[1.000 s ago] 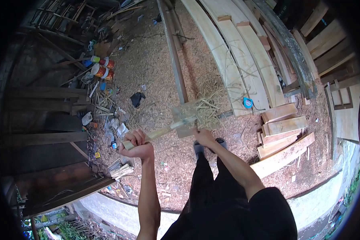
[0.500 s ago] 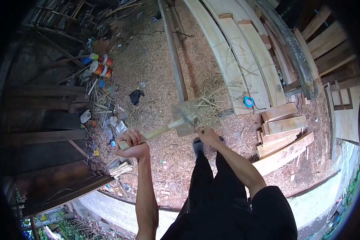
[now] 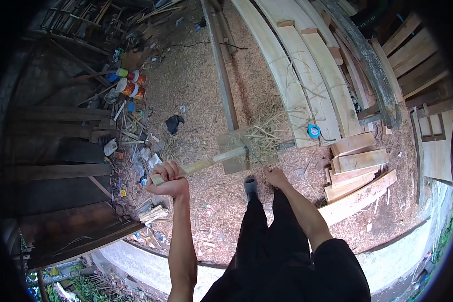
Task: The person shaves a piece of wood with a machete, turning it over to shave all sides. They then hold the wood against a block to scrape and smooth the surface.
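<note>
Sawdust ground (image 3: pixel 196 85); left grip (image 3: pixel 170 177) clasps shovel (image 3: pixel 221 157).

A pale wooden scraper (image 3: pixel 214 159) (long handle, flat square board for a head) hangs aslant, head against the straw heap (image 3: pixel 269 135).

Scraper (image 3: pixel 234 151) is sitting at the straw pile's (image 3: pixel 268 133) left edge on the sawdust ground (image 3: pixel 196 85). Long planks (image 3: pixel 307 75) are running behind, short-board stack (image 3: pixel 357 163) sitting right, cans (image 3: pixel 131 83) far left.
</note>
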A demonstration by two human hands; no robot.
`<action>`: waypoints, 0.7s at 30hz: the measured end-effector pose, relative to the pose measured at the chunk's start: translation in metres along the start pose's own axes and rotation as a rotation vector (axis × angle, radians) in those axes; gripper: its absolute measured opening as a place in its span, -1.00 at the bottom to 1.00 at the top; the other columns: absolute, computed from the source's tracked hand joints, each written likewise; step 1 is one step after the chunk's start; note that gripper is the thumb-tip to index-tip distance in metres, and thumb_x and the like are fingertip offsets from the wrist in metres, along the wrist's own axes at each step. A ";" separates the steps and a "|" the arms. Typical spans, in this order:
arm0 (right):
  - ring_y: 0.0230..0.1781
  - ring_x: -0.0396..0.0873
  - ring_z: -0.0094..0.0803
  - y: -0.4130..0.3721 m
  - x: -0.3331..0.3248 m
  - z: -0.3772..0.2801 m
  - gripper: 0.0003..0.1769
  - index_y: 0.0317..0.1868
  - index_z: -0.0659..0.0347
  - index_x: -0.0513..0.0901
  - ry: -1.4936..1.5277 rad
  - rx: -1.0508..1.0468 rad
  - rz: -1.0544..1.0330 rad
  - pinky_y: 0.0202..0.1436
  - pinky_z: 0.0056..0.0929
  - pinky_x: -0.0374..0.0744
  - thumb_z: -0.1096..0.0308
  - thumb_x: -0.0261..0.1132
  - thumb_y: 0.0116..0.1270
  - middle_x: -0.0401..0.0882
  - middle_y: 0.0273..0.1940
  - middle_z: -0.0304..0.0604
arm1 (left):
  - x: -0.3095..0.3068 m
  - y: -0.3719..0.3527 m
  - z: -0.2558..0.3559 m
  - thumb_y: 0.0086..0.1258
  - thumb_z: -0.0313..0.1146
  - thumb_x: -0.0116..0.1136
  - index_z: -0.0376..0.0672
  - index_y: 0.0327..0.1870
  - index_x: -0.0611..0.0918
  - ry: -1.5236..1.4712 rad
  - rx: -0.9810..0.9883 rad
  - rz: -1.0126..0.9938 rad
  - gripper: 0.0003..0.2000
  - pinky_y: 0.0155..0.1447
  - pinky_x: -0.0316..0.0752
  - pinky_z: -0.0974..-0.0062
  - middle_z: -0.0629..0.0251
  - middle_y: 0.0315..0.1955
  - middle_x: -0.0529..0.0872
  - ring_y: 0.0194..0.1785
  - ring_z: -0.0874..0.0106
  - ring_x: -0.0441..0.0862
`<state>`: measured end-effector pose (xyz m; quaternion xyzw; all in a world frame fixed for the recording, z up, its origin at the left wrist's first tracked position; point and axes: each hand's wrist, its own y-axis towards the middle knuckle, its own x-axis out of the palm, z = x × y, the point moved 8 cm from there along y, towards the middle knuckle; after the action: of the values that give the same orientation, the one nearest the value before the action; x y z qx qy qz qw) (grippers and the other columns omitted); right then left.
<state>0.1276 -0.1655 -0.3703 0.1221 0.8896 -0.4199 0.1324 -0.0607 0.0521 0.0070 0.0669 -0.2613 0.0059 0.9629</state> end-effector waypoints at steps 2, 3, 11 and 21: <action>-0.58 0.58 -0.06 -0.009 0.000 0.000 -0.19 -0.46 0.51 0.56 -0.111 -0.067 0.084 -0.43 -0.18 0.55 -0.25 -0.13 0.26 0.55 -0.56 0.16 | 0.000 -0.001 -0.002 0.13 0.03 -0.29 -0.02 -0.76 0.08 -0.017 -0.008 -0.045 -0.61 -0.66 -0.16 0.56 0.46 -0.88 0.03 -0.78 0.57 -0.07; -0.67 0.54 -0.16 -0.015 -0.003 -0.007 -0.20 -0.54 0.47 0.53 -0.191 -0.194 0.238 -0.54 -0.25 0.52 -0.25 -0.12 0.26 0.52 -0.63 0.08 | 0.002 0.000 -0.005 0.13 0.03 -0.29 -0.02 -0.76 0.08 -0.024 -0.014 -0.046 -0.61 -0.66 -0.16 0.56 0.46 -0.88 0.03 -0.78 0.57 -0.07; -0.53 0.58 -0.18 -0.039 -0.037 -0.030 -0.22 -0.47 0.43 0.56 0.075 0.095 -0.098 -0.43 -0.28 0.52 -0.33 0.09 0.07 0.54 -0.56 0.09 | 0.011 0.019 -0.015 0.16 0.05 -0.29 -0.04 -0.78 0.12 -0.108 -0.061 -0.150 -0.58 -0.64 -0.10 0.56 0.43 -0.88 0.07 -0.77 0.56 -0.05; -0.52 0.44 -0.60 -0.138 -0.086 -0.288 -0.66 -0.61 0.20 0.44 0.397 -0.719 -0.143 -0.44 -0.58 0.37 0.24 0.46 -0.08 0.56 -0.50 -0.30 | 0.131 0.051 0.046 0.28 0.29 -0.40 -0.08 -0.72 0.21 -0.338 -0.574 -0.788 -0.40 -0.63 -0.03 0.60 0.46 -0.84 0.14 -0.74 0.58 0.04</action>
<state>0.1244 -0.0353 -0.0659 0.0847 0.9940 -0.0590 -0.0372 0.0270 0.0932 0.1186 -0.1068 -0.3592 -0.4402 0.8160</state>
